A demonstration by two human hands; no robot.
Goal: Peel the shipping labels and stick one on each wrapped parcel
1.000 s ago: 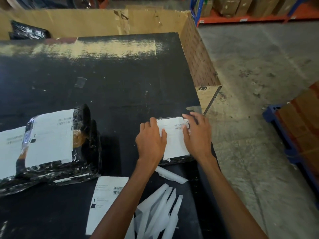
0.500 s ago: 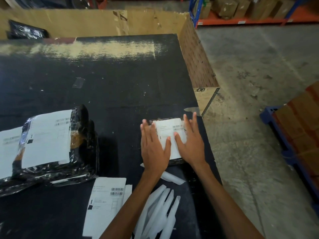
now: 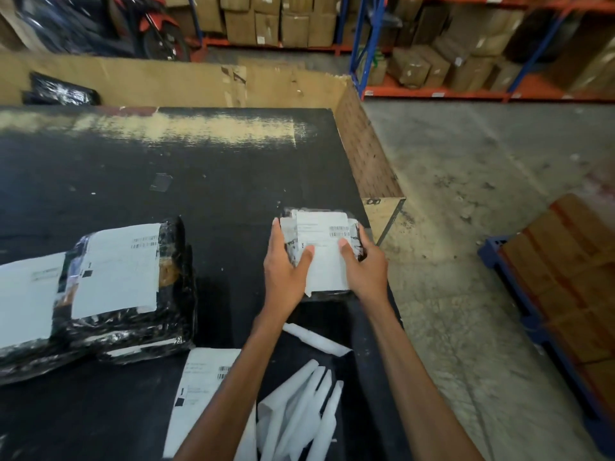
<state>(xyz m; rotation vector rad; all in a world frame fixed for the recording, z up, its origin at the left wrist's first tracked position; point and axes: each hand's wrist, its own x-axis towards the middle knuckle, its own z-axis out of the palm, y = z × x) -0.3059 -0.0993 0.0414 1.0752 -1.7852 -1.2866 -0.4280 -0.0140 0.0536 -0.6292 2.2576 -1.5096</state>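
Black shiny-wrapped parcel (image 3: 355, 239), white barcoded label (image 3: 324, 254) creased on top, left hand (image 3: 286, 271) and right hand (image 3: 364, 271) fingers (image 3: 277, 230) gripping its sides

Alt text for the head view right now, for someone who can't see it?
The left hand and right hand grip a small black-wrapped parcel, thumbs on its white shipping label, near the right edge of the black table. Larger labelled parcels lie at left; a loose label sheet and peeled backing strips lie nearer the person.

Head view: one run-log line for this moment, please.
label: on parcel | left hand: grips parcel | right hand: grips parcel
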